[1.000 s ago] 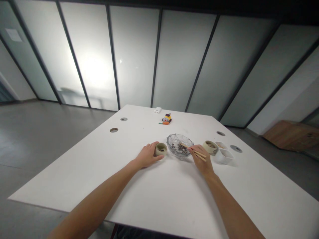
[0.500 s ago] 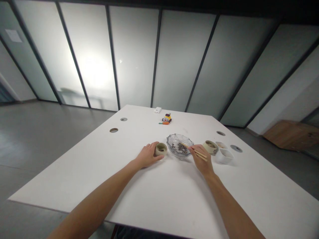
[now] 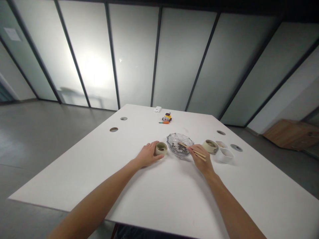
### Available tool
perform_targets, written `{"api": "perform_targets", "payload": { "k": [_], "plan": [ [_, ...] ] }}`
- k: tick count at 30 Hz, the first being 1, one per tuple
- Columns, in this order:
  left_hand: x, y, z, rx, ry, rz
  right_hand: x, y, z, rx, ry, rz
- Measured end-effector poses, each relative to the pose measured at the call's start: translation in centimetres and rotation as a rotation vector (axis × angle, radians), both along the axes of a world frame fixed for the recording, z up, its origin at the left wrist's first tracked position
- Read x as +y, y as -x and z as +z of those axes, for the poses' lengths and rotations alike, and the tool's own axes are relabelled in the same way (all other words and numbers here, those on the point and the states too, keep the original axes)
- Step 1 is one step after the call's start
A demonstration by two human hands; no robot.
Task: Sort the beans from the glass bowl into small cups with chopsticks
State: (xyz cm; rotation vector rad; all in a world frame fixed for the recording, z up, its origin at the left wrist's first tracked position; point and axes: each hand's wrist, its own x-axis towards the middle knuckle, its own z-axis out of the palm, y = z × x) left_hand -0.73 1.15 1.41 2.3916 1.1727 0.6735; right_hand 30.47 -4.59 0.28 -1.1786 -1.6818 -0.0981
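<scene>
My left hand (image 3: 147, 155) is wrapped round a small beige cup (image 3: 161, 148) with a few dark bits inside. My right hand (image 3: 200, 160) grips a pair of wooden chopsticks (image 3: 193, 151), their tips reaching into a cut-glass bowl (image 3: 179, 145) that holds several dark beans. The glass bowl stands between the two hands on the white table (image 3: 139, 186).
Right of the glass bowl stand another beige cup (image 3: 209, 146) and two small white square dishes (image 3: 224, 155). At the far edge lie a small yellow toy (image 3: 166, 118) and a white box (image 3: 157, 109). Round cable holes (image 3: 114, 129) sit near both side edges of the table.
The chopstick tips shifted slightly inside the glass bowl. Both hands stay where they were.
</scene>
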Motion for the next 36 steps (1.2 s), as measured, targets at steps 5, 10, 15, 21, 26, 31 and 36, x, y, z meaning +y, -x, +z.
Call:
{"api": "perform_targets", "payload": {
  "k": [5, 10, 15, 21, 26, 31, 36],
  "plan": [
    [-0.1, 0.0, 0.1, 0.016, 0.011, 0.001, -0.1, 0.1, 0.1, 0.012, -0.003, 0.002],
    [0.0, 0.0, 0.0, 0.012, -0.001, 0.002, -0.2, 0.2, 0.5, 0.021, -0.076, -0.037],
    [0.0, 0.0, 0.0, 0.014, 0.004, 0.003, -0.4, 0.3, 1.2, 0.013, -0.158, -0.104],
    [0.0, 0.0, 0.0, 0.009, 0.0, 0.007, -0.3, 0.3, 0.9, -0.006, -0.114, -0.05],
    [-0.1, 0.0, 0.1, 0.009, 0.008, 0.0, 0.2, 0.3, 0.3, 0.01, -0.059, 0.005],
    [-0.1, 0.0, 0.2, 0.012, 0.014, 0.01, 0.3, 0.9, 0.2, 0.029, 0.041, 0.023],
    [-0.1, 0.1, 0.1, 0.004, 0.006, 0.005, 0.2, 1.2, 0.5, 0.046, 0.061, 0.041]
  ]
}}
